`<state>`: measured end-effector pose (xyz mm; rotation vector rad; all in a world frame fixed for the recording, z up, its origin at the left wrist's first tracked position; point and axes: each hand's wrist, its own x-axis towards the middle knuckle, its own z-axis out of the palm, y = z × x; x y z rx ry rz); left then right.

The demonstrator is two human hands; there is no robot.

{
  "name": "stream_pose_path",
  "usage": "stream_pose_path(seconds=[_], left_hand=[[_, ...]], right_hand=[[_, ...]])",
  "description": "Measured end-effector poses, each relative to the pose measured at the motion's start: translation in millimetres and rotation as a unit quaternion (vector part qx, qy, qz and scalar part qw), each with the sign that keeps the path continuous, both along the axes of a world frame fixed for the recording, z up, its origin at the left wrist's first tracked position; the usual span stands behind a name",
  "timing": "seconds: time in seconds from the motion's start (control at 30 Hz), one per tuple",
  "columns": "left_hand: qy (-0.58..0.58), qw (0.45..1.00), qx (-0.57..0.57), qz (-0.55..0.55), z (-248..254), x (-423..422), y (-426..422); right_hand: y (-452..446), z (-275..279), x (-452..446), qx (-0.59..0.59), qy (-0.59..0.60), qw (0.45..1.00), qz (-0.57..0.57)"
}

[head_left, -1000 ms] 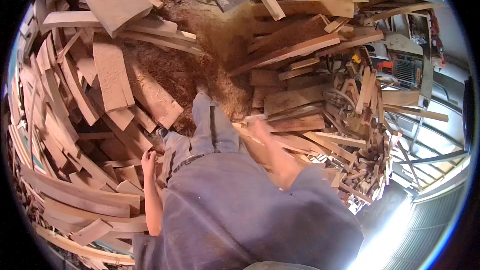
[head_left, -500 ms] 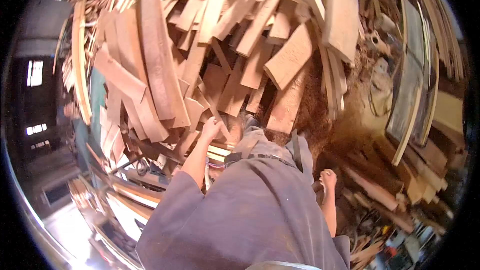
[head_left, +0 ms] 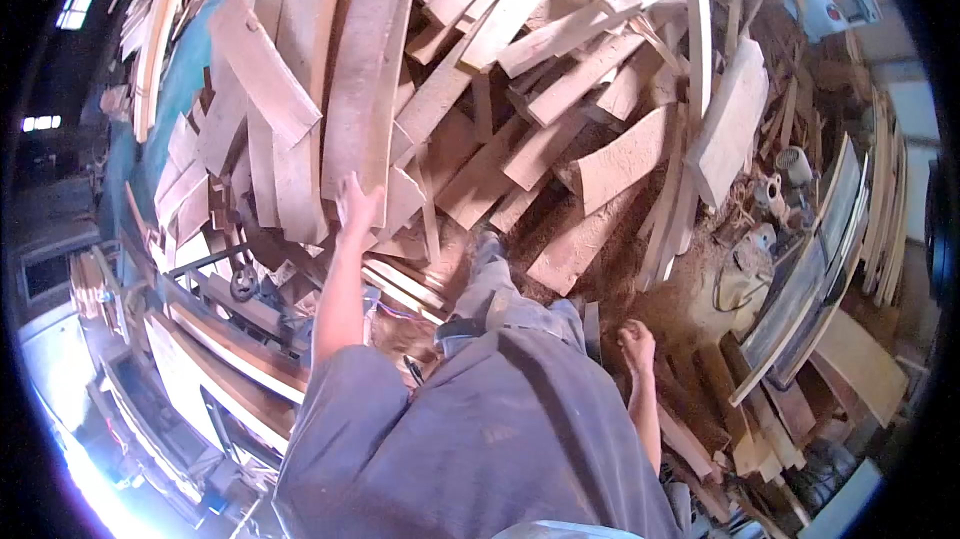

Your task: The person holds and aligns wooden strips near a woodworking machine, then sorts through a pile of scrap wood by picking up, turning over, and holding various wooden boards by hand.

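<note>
My left hand [head_left: 358, 205] reaches forward with fingers stretched out, at the near end of a long wide wooden plank [head_left: 368, 69]. The fingers overlap the plank's end; whether they press on it is hard to make out. Left of that plank, a shorter board [head_left: 262, 64] lies slanted across other long boards. A broken-edged wood piece [head_left: 402, 201] is just right of the hand. My right hand [head_left: 637, 345] hangs by my right side, its fingers curled in, with nothing visible in them.
A heap of loose boards [head_left: 580, 79] spreads ahead of my feet, over sawdust-covered ground [head_left: 690, 289]. To the right lean long grey panels [head_left: 800, 279] beside a cable [head_left: 740, 274]. Stacked planks on a frame [head_left: 230, 359] stand at the left.
My left hand has moved forward and left to the long plank's end, and its closed fingers have opened out. My view has shifted, and the right hand stays low with fingers curled.
</note>
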<state>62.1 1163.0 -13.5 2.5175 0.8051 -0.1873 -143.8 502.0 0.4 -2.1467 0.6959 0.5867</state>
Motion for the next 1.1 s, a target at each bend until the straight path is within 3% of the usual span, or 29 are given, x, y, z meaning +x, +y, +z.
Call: stream_pose_path(seconds=[0.1, 0.2, 0.37, 0.4, 0.5, 0.53, 0.63, 0.73, 0.83, 0.9, 1.0, 1.1], left_hand=[[-0.036, 0.995, 0.085, 0.031, 6, 45, 58], [-0.067, 0.986, 0.144, 0.043, -3, 91, 118], [-0.015, 0.985, 0.158, 0.073, 56, 152, 140], [-0.012, 0.985, 0.153, 0.073, 55, 160, 146], [-0.053, 0.987, 0.126, 0.080, -9, 179, 186], [-0.079, 0.979, 0.185, 0.013, 18, 183, 163], [-0.196, 0.956, 0.169, -0.141, -15, 199, 130], [-0.083, 0.971, 0.139, -0.178, -12, 202, 86], [-0.015, 0.991, 0.113, -0.067, 3, 201, 65], [0.033, 0.990, 0.126, -0.045, -9, 204, 72], [-0.007, 0.976, 0.211, -0.053, -22, 200, 68], [0.026, 0.986, 0.166, -0.003, -31, 201, 70]], right_hand=[[46, 15, 7, -0.099, 0.004, 0.988, 0.115], [62, 16, -9, -0.082, 0.042, 0.993, 0.078], [54, 26, -36, -0.166, 0.108, 0.976, 0.095], [51, 30, -39, -0.172, 0.109, 0.974, 0.099], [63, 56, -19, -0.180, 0.119, 0.974, 0.072], [64, 58, -16, -0.176, 0.091, 0.977, 0.079], [75, 66, 7, -0.161, 0.121, 0.978, 0.059], [68, 50, 17, -0.147, 0.086, 0.982, 0.077], [105, 88, 55, -0.142, 0.058, 0.985, 0.075], [105, 93, 60, -0.152, 0.040, 0.984, 0.087], [105, 99, 58, -0.155, 0.020, 0.983, 0.100], [106, 105, 50, -0.155, 0.055, 0.982, 0.090]])
